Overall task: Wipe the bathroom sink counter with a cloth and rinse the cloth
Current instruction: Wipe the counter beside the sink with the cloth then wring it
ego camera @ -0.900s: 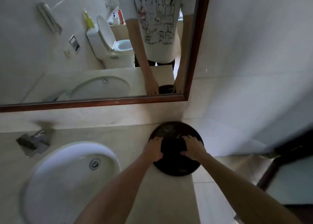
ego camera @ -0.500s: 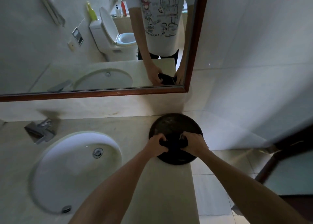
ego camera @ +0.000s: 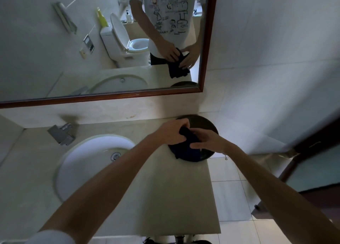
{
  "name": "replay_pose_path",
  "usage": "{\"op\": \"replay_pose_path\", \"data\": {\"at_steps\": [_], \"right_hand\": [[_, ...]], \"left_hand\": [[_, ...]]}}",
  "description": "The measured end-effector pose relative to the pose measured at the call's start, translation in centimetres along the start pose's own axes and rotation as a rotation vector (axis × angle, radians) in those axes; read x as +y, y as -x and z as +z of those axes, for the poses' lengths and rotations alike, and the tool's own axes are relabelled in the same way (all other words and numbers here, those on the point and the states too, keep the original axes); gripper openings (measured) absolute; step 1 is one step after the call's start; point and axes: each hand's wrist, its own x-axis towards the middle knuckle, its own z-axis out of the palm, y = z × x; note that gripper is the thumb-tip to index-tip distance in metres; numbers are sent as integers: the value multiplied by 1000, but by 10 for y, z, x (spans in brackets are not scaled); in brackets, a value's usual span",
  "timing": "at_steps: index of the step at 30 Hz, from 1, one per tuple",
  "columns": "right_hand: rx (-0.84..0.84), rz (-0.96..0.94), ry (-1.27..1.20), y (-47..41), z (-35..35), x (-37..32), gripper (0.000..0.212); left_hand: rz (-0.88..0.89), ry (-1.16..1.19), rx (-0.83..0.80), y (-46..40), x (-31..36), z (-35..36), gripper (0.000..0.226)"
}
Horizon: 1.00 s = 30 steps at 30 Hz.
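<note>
A dark cloth [ego camera: 185,148] hangs bunched between both my hands, just above a round black basin [ego camera: 206,125] at the right end of the beige counter [ego camera: 165,197]. My left hand [ego camera: 173,133] grips the cloth's upper part with curled fingers. My right hand [ego camera: 207,140] pinches the cloth from the right side. The cloth's lower end droops over the basin's front rim. The white oval sink [ego camera: 88,160] lies to the left, with a chrome tap [ego camera: 61,134] behind it.
A wood-framed mirror [ego camera: 110,96] spans the wall above the counter and reflects a toilet, bottles and both hands with the cloth. The counter ends at the right, with tiled floor [ego camera: 231,197] below. A dark door frame [ego camera: 312,151] stands far right.
Both hands have gathered the cloth and lifted it up off the black basin, and it now hangs bunched between them. The camera view has shifted slightly.
</note>
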Motion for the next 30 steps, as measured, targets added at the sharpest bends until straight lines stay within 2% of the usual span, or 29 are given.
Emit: {"op": "replay_pose_path", "data": {"at_steps": [3, 7, 10, 14, 18, 21, 24, 27, 30], "right_hand": [[-5, 13, 97, 2, 23, -5, 53], [100, 23, 234, 8, 46, -7, 39], [192, 19, 322, 17, 60, 3, 41], [250, -1, 314, 33, 79, 24, 50], [476, -3, 467, 45, 110, 44, 51], [591, -40, 458, 52, 137, 52, 45], [660, -108, 357, 54, 139, 46, 27], [585, -135, 195, 53, 116, 42, 29], [314, -88, -34, 53, 101, 33, 55]], "left_hand": [[42, 36, -39, 10, 10, -12, 27], [22, 156, -84, 20, 11, -14, 26], [-71, 264, -95, 27, 3, -1, 27], [-210, 321, -85, 35, -2, 18, 37], [-394, 321, 0, 38, -5, 32, 26], [-440, 326, 53, 43, -7, 39, 19], [-373, 296, 42, 49, -7, 37, 16], [-242, 320, -77, 59, -7, 28, 28], [-221, 428, -141, 65, -4, 21, 38]]}}
